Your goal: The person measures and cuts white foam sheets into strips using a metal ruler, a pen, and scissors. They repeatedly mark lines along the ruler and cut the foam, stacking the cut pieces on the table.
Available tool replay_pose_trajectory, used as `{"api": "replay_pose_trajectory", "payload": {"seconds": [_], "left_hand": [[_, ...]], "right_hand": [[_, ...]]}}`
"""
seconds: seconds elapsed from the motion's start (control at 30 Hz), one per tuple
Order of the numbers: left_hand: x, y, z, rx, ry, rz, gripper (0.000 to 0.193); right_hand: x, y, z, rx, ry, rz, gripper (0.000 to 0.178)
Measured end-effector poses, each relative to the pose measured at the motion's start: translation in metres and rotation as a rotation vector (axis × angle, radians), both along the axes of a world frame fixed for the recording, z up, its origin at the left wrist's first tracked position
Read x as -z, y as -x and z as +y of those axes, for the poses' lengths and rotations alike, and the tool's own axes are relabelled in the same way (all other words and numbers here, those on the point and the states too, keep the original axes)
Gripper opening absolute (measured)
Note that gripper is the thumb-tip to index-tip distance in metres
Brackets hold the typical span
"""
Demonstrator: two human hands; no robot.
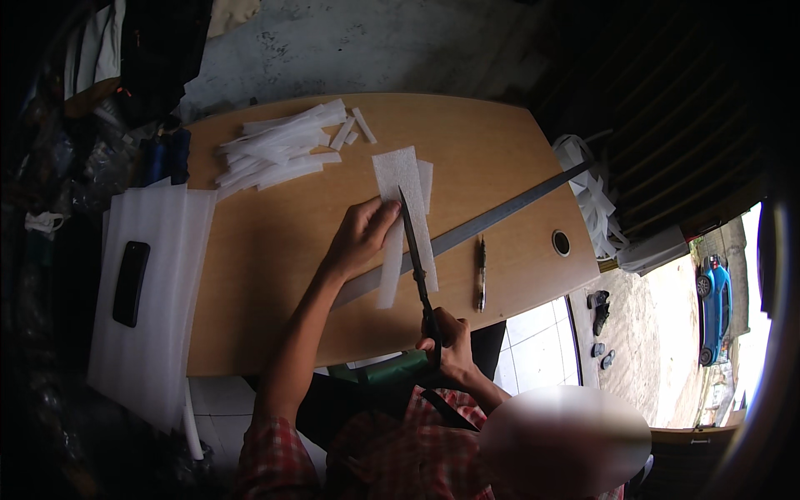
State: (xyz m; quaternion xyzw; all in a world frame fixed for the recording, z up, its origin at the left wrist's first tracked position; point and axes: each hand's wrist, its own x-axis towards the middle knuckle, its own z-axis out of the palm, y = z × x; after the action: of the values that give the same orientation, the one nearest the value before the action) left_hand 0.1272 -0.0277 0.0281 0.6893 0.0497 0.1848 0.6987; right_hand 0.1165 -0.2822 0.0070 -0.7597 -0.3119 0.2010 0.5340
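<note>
My right hand (pixel 452 343) is closed round the handles of a pair of dark scissors (pixel 418 273), near the table's front edge. The blades point away from me and lie along a slit in a white foam sheet (pixel 394 167), which is split into two strips toward me and joined at its far end. My left hand (pixel 363 236) pinches the left strip beside the blades, thumb on top. Another white foam piece (pixel 426 179) lies partly under the sheet's right side. A long metal ruler (pixel 500 217) runs slantwise across the table, passing beneath the foam.
On the wooden table (pixel 258 275) are a pile of cut foam strips (pixel 275 146) at the far left and a pen (pixel 482 275) on the right. A black phone (pixel 132 283) rests on stacked foam sheets (pixel 171 275) at left. White scraps (pixel 583 187) hang past the right edge.
</note>
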Motion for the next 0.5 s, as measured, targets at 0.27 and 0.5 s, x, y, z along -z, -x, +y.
{"api": "replay_pose_trajectory", "payload": {"seconds": [0.27,0.5], "left_hand": [[-0.002,0.004,0.006,0.035,-0.073,0.104,0.038],[0.000,-0.002,0.001,-0.192,0.066,-0.011,0.034]], "right_hand": [[-0.005,-0.004,0.007,0.003,-0.016,-0.011,0.066],[-0.004,-0.001,0.009,-0.081,0.029,-0.062,0.062]]}}
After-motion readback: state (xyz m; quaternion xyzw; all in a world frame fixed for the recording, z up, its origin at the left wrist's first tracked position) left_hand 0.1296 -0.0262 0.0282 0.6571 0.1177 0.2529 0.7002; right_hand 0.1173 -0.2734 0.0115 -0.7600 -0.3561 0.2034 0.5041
